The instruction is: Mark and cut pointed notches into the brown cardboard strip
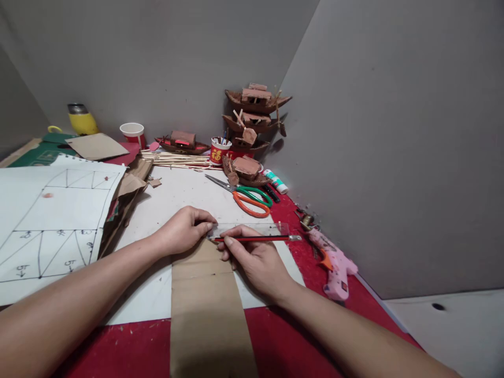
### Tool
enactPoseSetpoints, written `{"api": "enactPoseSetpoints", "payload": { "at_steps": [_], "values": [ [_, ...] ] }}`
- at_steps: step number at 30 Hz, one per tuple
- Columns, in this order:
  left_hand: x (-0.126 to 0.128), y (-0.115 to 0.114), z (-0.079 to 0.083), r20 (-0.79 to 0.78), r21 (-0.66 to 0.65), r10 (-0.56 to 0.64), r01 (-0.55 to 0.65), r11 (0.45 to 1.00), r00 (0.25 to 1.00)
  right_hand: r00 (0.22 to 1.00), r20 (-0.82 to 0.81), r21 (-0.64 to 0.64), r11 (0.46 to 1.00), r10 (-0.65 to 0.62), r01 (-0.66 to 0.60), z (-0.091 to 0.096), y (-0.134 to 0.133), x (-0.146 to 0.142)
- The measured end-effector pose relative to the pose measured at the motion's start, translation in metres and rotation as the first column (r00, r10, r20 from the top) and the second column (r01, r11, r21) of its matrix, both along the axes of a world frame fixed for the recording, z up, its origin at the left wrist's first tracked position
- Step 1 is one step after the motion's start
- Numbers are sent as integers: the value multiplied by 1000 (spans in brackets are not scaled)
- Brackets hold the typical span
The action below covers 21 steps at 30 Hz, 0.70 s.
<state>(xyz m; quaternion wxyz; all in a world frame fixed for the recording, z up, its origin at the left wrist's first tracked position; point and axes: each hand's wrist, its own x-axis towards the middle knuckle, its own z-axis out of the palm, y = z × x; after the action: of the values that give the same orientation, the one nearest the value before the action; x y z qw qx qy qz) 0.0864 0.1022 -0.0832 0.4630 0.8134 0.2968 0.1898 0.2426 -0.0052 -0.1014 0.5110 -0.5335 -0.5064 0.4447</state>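
My right hand (258,260) is closed round a red-and-black pencil (268,238), whose tip points left towards my left hand. Thumb and fingertips of my left hand (187,229) are pressed together at the left end of a clear ruler (275,229). The ruler lies crosswise over the far end of a brown cardboard strip (210,320), just beyond the pencil. Faint lines cross the strip near my hands. Part of the strip's far end is hidden under my fingers.
Scissors (252,203) lie beyond my hands, a pink glue gun (336,268) to the right. Drawn paper sheets (59,210) cover the left side. Wooden sticks (177,159), paper cups (133,131) and several model boats (255,100) stand near the grey wall.
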Motion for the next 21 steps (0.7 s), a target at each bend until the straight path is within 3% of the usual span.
{"api": "enactPoseSetpoints", "payload": {
  "at_steps": [10,21],
  "values": [
    [-1,0,-2,5,25,12,-12,1000,1000,991,132,68,997,11,-20,-4,0,0],
    [0,0,-2,2,25,19,-19,1000,1000,993,118,58,998,21,-28,-1,1,0]
  ]
}}
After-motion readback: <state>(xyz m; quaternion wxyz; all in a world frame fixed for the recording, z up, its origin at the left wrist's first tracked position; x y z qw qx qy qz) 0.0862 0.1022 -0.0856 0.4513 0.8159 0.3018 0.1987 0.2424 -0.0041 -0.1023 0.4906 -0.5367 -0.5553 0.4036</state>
